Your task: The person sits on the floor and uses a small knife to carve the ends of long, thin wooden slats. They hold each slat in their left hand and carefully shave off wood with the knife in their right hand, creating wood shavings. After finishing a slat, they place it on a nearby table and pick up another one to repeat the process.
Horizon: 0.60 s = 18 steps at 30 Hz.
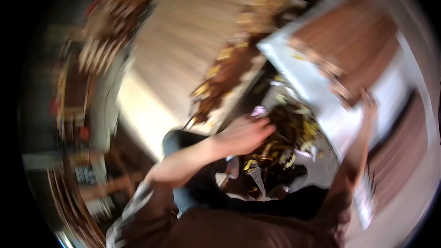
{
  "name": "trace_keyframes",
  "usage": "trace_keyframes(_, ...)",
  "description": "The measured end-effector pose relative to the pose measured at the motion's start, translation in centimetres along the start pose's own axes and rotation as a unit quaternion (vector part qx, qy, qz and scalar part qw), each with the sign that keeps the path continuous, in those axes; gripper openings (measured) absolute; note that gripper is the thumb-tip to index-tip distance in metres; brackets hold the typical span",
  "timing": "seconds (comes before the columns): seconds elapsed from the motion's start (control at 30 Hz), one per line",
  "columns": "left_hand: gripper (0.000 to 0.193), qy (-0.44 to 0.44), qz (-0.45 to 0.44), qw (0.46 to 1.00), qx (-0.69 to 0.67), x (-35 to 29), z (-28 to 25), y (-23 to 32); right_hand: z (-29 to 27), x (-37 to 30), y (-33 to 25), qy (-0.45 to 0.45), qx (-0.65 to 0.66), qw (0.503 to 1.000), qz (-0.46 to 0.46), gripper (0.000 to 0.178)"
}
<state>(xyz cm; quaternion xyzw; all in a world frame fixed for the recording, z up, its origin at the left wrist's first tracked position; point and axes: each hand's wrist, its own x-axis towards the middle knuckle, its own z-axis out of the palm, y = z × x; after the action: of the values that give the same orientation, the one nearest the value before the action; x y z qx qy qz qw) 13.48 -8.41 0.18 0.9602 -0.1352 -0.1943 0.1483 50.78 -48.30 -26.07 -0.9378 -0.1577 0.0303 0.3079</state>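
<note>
My left hand (248,135) curls near the scraps (301,131). My right hand (368,104) touches the brown sheets (351,36). Through this blur, I can't tell whether either grips anything.

Two hands (248,134) (369,105); two reddish-brown wood-grained panels (356,36) (399,156); one large pale panel (179,32); scraps (271,151) too blurred to count.

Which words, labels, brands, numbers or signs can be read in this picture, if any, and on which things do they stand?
None can be read; the picture is blurred.
Reddish-brown wood-grained sheet at the right hand: no readable text.
White flat surface beneath it: no readable text.
Large pale brown board: no readable text.
Small pinkish scrap beside the left hand: too small and blurred to tell.
</note>
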Motion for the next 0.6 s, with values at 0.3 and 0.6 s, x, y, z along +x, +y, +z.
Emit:
trace_keyframes(0.3, 0.039, 0.437, -0.046, 0.877, -0.192, -8.5, -6.1, 0.4, -5.9, -3.4, -8.5, 0.007, 0.425, 0.843, 0.33, 0.027)
trace_keyframes(0.6, 0.036, 0.547, -0.524, 0.466, -0.456, -27.8, 10.8, -20.7, -8.5, -20.9, -26.0, -0.241, 0.276, 0.921, 0.135, 0.02)
